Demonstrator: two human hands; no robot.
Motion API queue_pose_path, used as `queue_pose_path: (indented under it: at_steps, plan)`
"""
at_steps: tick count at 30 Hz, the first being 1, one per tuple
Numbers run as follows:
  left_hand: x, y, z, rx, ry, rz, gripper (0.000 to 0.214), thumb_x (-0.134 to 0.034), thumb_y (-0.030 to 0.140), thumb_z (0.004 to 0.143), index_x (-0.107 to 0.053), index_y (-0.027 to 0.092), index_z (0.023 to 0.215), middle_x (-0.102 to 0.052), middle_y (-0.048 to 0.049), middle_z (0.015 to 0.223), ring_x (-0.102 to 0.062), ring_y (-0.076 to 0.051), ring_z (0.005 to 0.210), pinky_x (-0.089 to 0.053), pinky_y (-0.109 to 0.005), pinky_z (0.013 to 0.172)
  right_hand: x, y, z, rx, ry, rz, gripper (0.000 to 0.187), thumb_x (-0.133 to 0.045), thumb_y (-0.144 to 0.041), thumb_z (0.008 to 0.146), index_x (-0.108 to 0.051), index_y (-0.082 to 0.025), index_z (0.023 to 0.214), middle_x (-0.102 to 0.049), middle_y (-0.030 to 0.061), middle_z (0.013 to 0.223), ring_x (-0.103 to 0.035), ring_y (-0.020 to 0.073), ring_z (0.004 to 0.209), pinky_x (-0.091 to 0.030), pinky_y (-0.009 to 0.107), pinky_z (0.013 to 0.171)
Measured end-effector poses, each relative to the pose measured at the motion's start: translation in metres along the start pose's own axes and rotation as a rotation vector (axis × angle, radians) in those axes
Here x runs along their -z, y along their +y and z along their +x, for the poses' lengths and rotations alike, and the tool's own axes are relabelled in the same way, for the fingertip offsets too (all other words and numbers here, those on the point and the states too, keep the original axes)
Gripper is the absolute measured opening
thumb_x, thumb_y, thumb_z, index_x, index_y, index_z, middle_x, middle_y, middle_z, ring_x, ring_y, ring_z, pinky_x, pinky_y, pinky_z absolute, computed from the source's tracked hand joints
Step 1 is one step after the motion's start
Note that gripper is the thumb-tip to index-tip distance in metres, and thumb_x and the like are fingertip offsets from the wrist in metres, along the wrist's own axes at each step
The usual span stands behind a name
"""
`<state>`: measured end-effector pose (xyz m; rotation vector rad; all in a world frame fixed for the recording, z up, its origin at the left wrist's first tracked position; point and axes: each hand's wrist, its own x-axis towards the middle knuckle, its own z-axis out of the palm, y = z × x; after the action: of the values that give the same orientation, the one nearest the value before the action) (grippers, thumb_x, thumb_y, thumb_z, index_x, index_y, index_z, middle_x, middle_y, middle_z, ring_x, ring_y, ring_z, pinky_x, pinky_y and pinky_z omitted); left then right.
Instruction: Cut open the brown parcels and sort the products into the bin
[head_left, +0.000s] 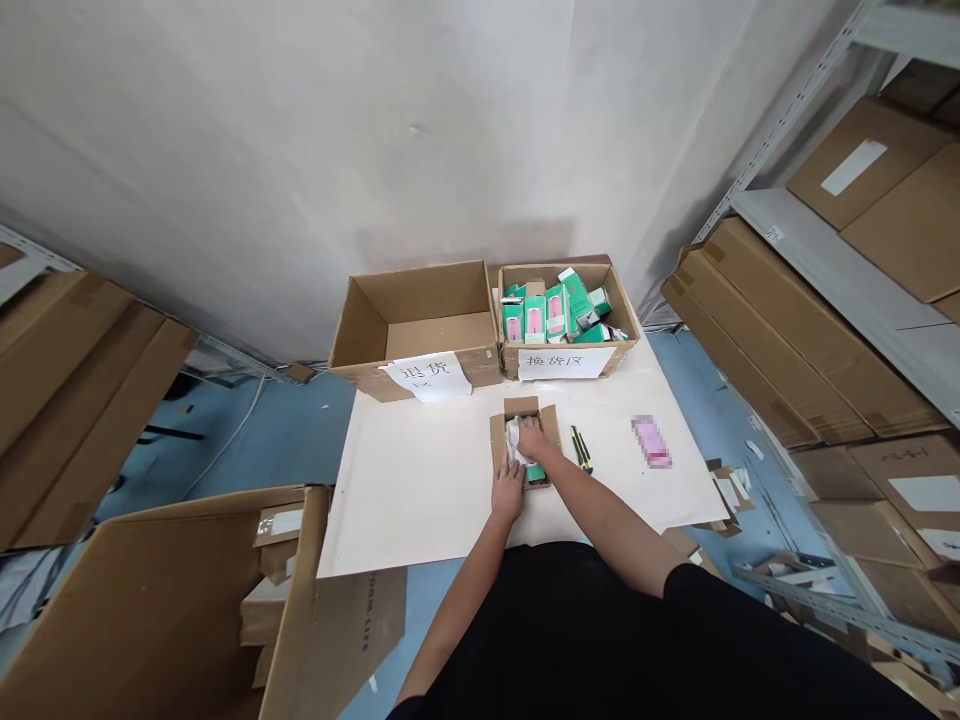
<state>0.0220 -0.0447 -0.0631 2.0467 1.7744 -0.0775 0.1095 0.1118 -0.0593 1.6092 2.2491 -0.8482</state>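
Note:
A small open cardboard box (525, 408) lies on the white table (420, 490) in front of me. My right hand (538, 442) reaches into it, fingers curled over white paper (513, 438) and a green product box (535, 472) inside. My left hand (508, 490) rests against the small box's near left edge, fingers closed on its rim. What exactly the right fingers grip is hidden.
At the table's far edge stand an empty carton (416, 325) with a paper label and a carton (568, 315) full of green and pink product boxes. A yellow-black utility knife (581, 449) and a pink blurred item (651, 441) lie right of the small box. Cartons and shelving flank both sides.

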Motion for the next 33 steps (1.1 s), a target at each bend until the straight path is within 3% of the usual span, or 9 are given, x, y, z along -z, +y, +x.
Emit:
queue_pose_path:
  at_steps: [6, 10, 13, 16, 21, 24, 29, 33]
  plan:
    - [0.004, -0.004, 0.001, 0.005, 0.001, -0.101, 0.058, -0.059, 0.014, 0.091, -0.054, 0.023, 0.147, -0.039, -0.0117, 0.169, -0.007, -0.031, 0.165, -0.03, -0.056, 0.127, 0.012, 0.004, -0.007, -0.024, 0.055, -0.001, 0.076, -0.065, -0.018, 0.087, -0.044, -0.005, 0.158, -0.049, 0.0287, 0.154, -0.043, 0.037, 0.145, -0.031, 0.047, 0.122]
    - [0.004, -0.004, 0.002, -0.013, 0.001, -0.121, 0.045, -0.058, 0.014, 0.092, -0.063, 0.021, 0.137, -0.04, -0.0124, 0.169, -0.006, -0.03, 0.166, -0.026, -0.057, 0.128, 0.0, 0.014, -0.028, -0.053, 0.078, 0.016, 0.092, -0.066, -0.016, 0.085, -0.026, -0.013, 0.168, -0.038, 0.0276, 0.163, -0.046, 0.0362, 0.146, -0.041, 0.043, 0.115]
    - [0.003, -0.002, 0.003, -0.021, -0.001, -0.109, 0.039, -0.054, 0.015, 0.095, -0.069, 0.021, 0.131, -0.041, -0.0115, 0.169, -0.007, -0.03, 0.165, -0.026, -0.058, 0.127, -0.02, 0.022, -0.049, 0.03, 0.014, -0.024, 0.104, -0.079, -0.019, 0.077, -0.028, -0.02, 0.168, -0.018, 0.0242, 0.174, -0.029, 0.0421, 0.157, -0.04, 0.047, 0.118]
    - [0.003, 0.0, 0.004, -0.03, -0.002, -0.104, 0.037, -0.052, 0.014, 0.096, -0.073, 0.02, 0.126, -0.041, -0.0109, 0.169, -0.006, -0.03, 0.166, -0.025, -0.055, 0.128, -0.033, 0.029, -0.063, 0.144, -0.045, -0.13, 0.102, -0.082, -0.019, 0.075, -0.035, -0.019, 0.166, -0.014, 0.0225, 0.176, -0.013, 0.0432, 0.162, -0.033, 0.053, 0.123]
    - [0.007, -0.004, 0.003, -0.04, -0.013, -0.106, 0.028, -0.058, 0.017, 0.093, -0.08, 0.02, 0.11, -0.041, -0.0082, 0.169, -0.004, -0.03, 0.166, -0.024, -0.056, 0.129, -0.03, 0.036, -0.07, 0.294, 0.033, -0.192, 0.117, -0.086, -0.021, 0.07, -0.024, -0.019, 0.169, -0.003, 0.0209, 0.176, -0.003, 0.0421, 0.163, -0.033, 0.054, 0.124]
    - [0.008, -0.006, 0.004, -0.08, -0.01, -0.132, 0.025, -0.06, 0.018, 0.092, -0.083, 0.021, 0.101, -0.039, -0.0035, 0.171, -0.005, -0.029, 0.166, -0.026, -0.051, 0.13, -0.027, 0.043, -0.077, 0.335, 0.104, -0.124, 0.119, -0.085, -0.021, 0.072, -0.019, -0.018, 0.171, 0.0, 0.0213, 0.177, -0.003, 0.0413, 0.163, -0.03, 0.055, 0.125]
    - [0.002, -0.005, 0.006, -0.057, 0.016, -0.174, 0.029, -0.057, 0.019, 0.094, -0.082, 0.021, 0.108, -0.047, -0.0036, 0.166, -0.007, -0.027, 0.166, -0.024, -0.05, 0.133, -0.016, 0.047, -0.092, 0.312, 0.24, 0.007, 0.097, -0.067, -0.006, 0.082, -0.027, -0.02, 0.169, -0.003, 0.0179, 0.178, -0.011, 0.0355, 0.164, -0.029, 0.052, 0.127]
    - [0.0, -0.006, 0.007, -0.045, -0.005, -0.175, 0.026, -0.057, 0.017, 0.094, -0.082, 0.019, 0.102, -0.043, -0.0057, 0.168, -0.003, -0.029, 0.166, -0.022, -0.048, 0.134, 0.012, 0.045, -0.093, 0.199, 0.311, 0.086, 0.073, -0.051, -0.003, 0.09, -0.048, -0.024, 0.16, -0.034, 0.0103, 0.172, -0.04, 0.0268, 0.153, -0.039, 0.04, 0.122]
